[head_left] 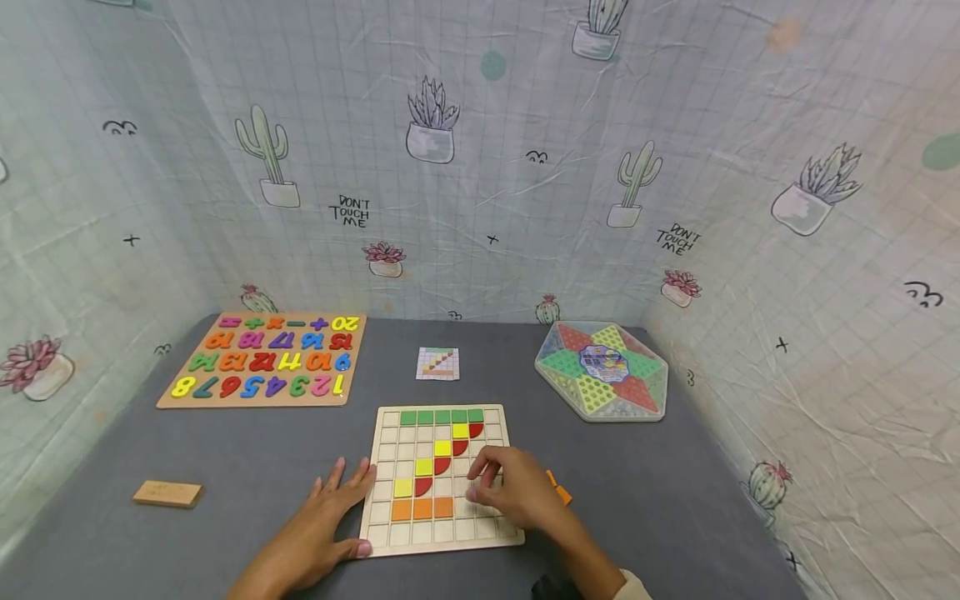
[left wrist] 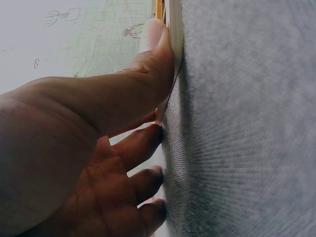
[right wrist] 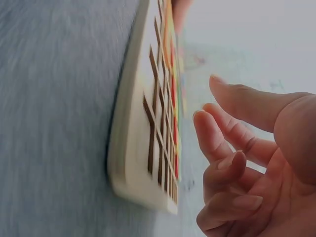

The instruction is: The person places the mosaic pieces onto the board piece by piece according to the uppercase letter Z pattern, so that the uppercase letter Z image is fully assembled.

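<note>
A light wooden grid board [head_left: 465, 533] lies on the table. It bears a row of green squares [head_left: 441, 417], a diagonal of yellow squares [head_left: 424, 467], red quarter-circle pieces [head_left: 442, 466] beside them, and three orange squares [head_left: 422, 508] near the bottom. My left hand [head_left: 318, 521] rests at the board's left edge, fingers spread, the thumb touching its near corner. Over the right part of the board hovers my right hand [head_left: 517, 487]. In the right wrist view its fingers are loosely bent, the thumb [right wrist: 247, 101] apart from them, with nothing between.
Loose orange pieces [head_left: 562, 495] lie right of the board, partly behind the right hand. A small pattern card [head_left: 438, 364] sits beyond the board. Around it are a number puzzle [head_left: 262, 362], a hexagonal game box [head_left: 604, 371] and a wooden block [head_left: 168, 493]. A printed cloth [head_left: 465, 208] hangs behind.
</note>
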`<state>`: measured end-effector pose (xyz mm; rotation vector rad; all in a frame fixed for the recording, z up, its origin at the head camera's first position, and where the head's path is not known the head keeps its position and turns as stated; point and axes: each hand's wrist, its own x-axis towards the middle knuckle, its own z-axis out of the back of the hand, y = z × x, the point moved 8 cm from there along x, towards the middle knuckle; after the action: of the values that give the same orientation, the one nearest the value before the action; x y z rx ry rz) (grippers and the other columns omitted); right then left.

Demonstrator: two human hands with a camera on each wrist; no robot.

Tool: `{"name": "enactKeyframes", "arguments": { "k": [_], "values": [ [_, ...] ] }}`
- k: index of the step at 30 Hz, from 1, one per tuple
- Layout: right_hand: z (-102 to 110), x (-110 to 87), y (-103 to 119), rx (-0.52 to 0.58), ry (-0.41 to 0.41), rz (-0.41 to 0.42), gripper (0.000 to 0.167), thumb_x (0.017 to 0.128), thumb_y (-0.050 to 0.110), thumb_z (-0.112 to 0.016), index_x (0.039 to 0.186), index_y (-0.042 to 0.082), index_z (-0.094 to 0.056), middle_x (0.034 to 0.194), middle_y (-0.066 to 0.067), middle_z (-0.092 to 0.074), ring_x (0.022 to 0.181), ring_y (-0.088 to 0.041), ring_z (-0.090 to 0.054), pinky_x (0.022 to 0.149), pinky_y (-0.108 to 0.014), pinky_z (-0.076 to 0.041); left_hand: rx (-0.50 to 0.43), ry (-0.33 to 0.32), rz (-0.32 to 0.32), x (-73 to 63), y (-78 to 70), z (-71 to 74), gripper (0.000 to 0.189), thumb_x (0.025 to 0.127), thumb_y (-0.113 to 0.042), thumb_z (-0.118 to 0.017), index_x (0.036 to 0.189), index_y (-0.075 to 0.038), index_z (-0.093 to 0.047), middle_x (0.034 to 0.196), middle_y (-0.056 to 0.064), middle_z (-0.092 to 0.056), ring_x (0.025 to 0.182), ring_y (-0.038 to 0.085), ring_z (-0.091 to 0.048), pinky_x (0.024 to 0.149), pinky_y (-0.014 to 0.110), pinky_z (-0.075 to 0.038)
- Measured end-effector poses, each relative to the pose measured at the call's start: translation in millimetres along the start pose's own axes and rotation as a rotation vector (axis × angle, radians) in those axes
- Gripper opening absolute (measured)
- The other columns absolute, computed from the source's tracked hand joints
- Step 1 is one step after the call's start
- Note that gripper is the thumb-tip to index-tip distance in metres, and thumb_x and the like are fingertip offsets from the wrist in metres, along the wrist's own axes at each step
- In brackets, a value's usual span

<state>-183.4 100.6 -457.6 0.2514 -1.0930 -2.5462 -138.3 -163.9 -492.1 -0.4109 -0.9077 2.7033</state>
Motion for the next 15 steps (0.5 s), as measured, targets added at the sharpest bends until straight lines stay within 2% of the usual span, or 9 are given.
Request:
{"name": "enactKeyframes", "arguments": {
  "k": [7,15],
  "values": [
    [26.2,-10.7,-28.4,0.046,-0.068,-0.050,0.024,0.084,0.014,-0.091,0.101,0.011,-0.074,0.081,0.001,-0.068,0.064,-0.011,-0.054,0.056,-0.024,-0.045,0.008,0.001,0.001,1.2,-0.6,1.0,0.102,0.077,-0.035,-0.092,0.163,-0.007,-0.043,0.174,0.016,-0.029,0.163,0.052,-0.007,0.125,0.078,-0.008],
    [55.0,-26.6,-54.3,-0.004,-0.225,-0.155,0.036,0.073,0.007,-0.097,0.100,0.015,-0.076,0.092,0.000,-0.072,0.084,-0.018,-0.064,0.072,-0.026,-0.049,0.016,0.006,0.008,1.9,0.1,0.5,0.102,0.077,-0.035,-0.092,0.163,-0.008,-0.043,0.174,0.016,-0.030,0.163,0.052,-0.007,0.125,0.077,-0.007]
  ]
}}
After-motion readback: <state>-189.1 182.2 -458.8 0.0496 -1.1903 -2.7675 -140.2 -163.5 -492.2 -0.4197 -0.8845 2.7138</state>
